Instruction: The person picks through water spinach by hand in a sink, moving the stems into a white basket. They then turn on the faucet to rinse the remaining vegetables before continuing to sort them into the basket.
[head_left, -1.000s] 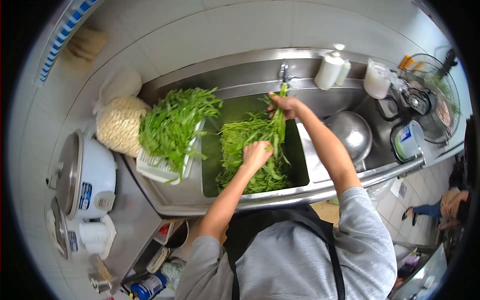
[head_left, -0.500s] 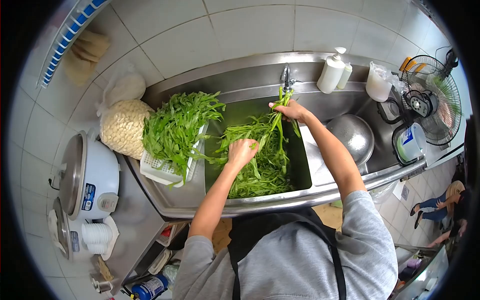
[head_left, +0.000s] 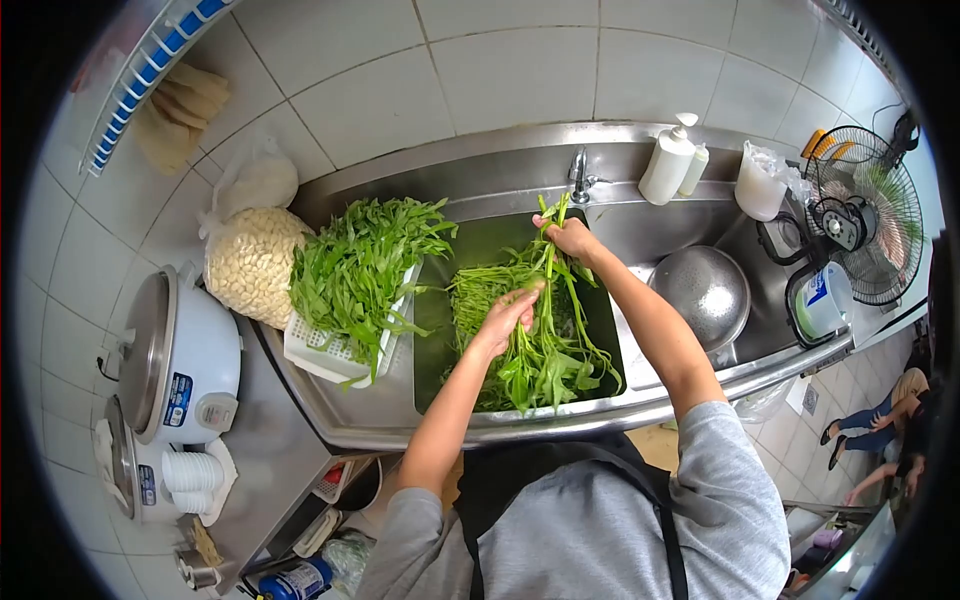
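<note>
A steel sink [head_left: 600, 405] stood under a tiled wall. Over its basin the right hand [head_left: 572, 238] gripped a greens bunch [head_left: 545, 340] by the stems; below those fingers, the left hand [head_left: 507, 318] seemingly closed around the leaves.

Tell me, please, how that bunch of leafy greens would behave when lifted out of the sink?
Probably floppy: held by the right hand, the bunch of greens droops at its leafy ends. Likely light, perhaps wet and slippery, being over the sink.
</note>
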